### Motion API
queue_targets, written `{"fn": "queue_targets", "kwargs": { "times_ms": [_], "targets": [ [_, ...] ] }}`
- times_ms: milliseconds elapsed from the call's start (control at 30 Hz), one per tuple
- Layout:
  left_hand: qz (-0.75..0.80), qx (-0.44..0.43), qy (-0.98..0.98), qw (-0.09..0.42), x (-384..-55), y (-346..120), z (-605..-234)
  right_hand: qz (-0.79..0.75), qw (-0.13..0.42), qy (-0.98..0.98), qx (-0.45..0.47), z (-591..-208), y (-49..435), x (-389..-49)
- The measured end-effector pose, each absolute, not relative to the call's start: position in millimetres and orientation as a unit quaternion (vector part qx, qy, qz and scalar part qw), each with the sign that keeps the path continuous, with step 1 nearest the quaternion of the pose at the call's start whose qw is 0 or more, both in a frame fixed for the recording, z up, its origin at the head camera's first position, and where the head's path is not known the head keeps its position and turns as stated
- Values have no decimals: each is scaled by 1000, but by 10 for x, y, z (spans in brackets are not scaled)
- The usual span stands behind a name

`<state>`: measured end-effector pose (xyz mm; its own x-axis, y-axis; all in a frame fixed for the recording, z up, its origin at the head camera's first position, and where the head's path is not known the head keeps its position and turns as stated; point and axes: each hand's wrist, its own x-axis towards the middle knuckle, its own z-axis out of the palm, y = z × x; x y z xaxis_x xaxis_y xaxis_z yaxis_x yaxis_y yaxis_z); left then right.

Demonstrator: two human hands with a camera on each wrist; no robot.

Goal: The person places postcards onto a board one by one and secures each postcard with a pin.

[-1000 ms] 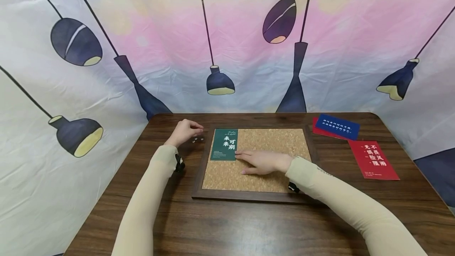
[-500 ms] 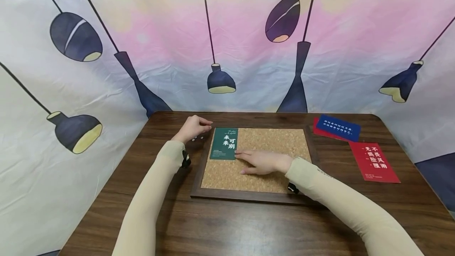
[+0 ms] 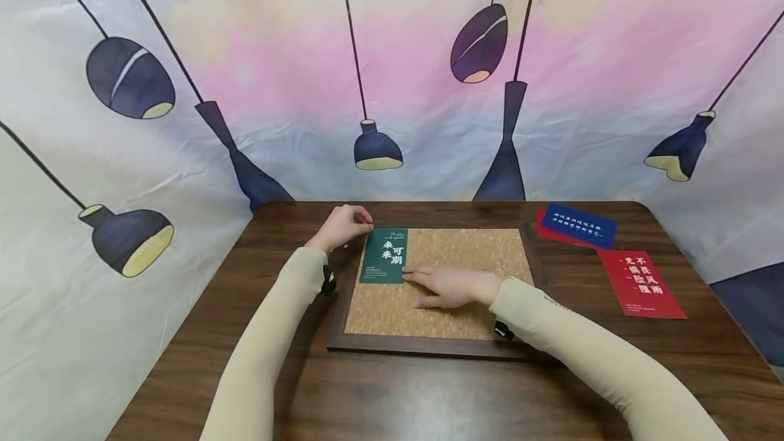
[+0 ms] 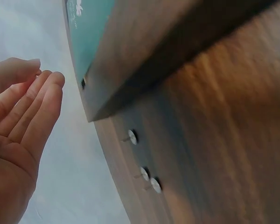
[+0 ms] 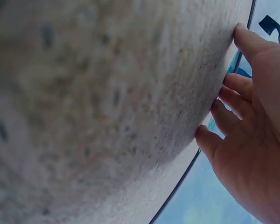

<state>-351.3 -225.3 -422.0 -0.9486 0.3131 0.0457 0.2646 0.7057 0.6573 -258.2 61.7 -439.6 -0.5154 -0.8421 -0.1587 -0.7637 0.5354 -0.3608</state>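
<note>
A person's two bare hands reach from cream sleeves (image 3: 251,346) over a rectangular cork board (image 3: 465,250) with a dark brown wooden frame (image 3: 429,346). A dark green rectangular paper card (image 3: 384,260) with white Chinese lettering lies flat on the cork, between the fingertips of the two hands.

The left hand (image 3: 345,226) has its thumb brought up to its fingertips at the card's far left corner; whether anything small is pinched there cannot be told. The right hand (image 3: 450,286) is spread, palm down and fingers extended, its fingertips resting at the card's right edge near the lower corner, the thumb apart on bare cork.

Near the left fingers, just outside the frame, three silvery round-headed metal pins (image 4: 133,136) sit on the table, their thin points showing: two side by side, one a little apart.

Well beyond the right fingers, to the right of the board, a bright red paper card (image 3: 643,284) with white characters lies on the brown wood-grain table (image 3: 429,400). Farther from the person, a deep blue card (image 3: 580,225) partly covers a second red card (image 3: 542,226).
</note>
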Motion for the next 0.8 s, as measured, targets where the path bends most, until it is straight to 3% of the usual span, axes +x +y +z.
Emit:
{"fn": "queue_targets", "kwargs": {
  "times_ms": [800],
  "targets": [
    [234,258,936,56,-3607,-1702,-4263,-128,168,861,-462,-4442,646,-2610]
  ]
}}
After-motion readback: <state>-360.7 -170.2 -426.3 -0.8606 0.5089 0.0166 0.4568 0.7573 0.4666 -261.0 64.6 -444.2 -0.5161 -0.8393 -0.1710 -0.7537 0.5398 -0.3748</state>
